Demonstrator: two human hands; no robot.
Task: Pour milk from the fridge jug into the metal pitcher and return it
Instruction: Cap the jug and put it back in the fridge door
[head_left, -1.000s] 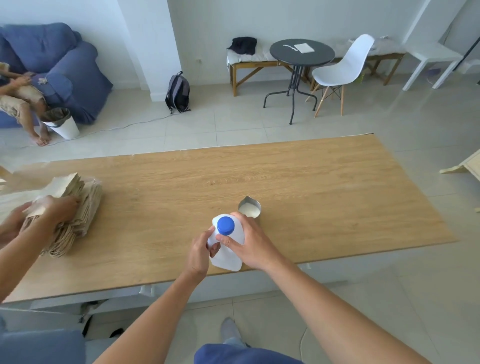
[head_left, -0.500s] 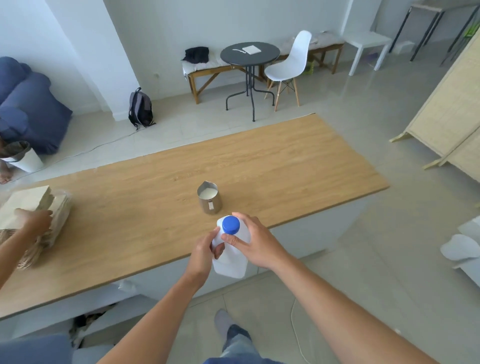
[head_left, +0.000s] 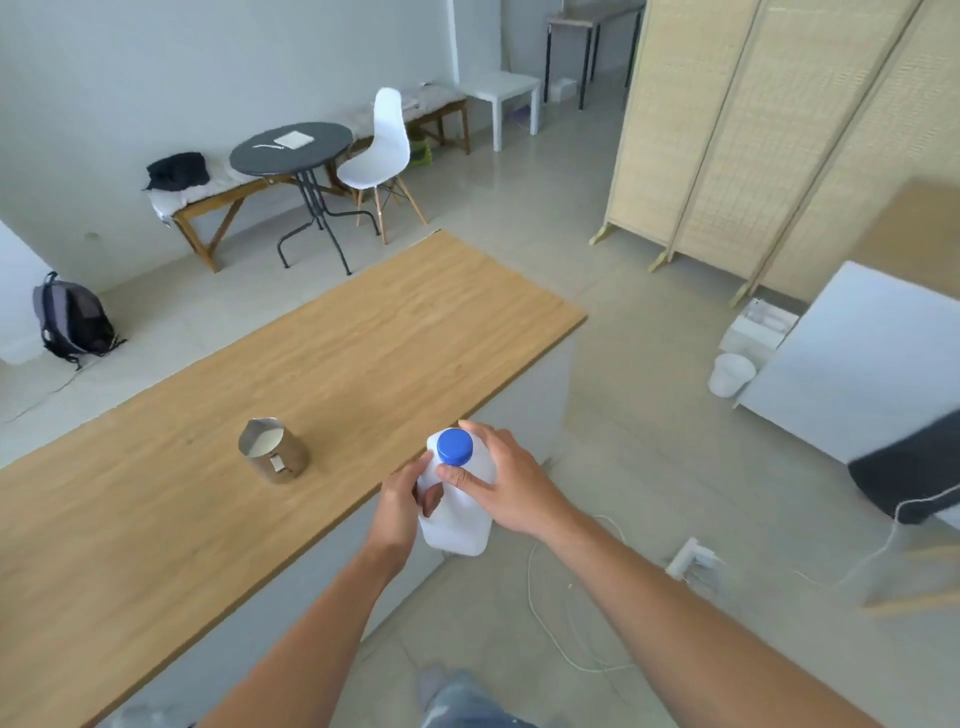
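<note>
While the left hand (head_left: 402, 499) wraps its fingers round the handle side of the milk jug (head_left: 457, 525), the right hand (head_left: 506, 480) grips the jug's shoulder from the other side, thumb pressed just under the blue cap (head_left: 454, 446); the jug stands upright between both hands, capped, held past the near edge of the wooden table (head_left: 363, 353); left of the left hand, apart from it, the metal pitcher (head_left: 274, 451) stands on the table with milk inside; below the right forearm a white cable (head_left: 535, 597) trails over the floor.
</note>
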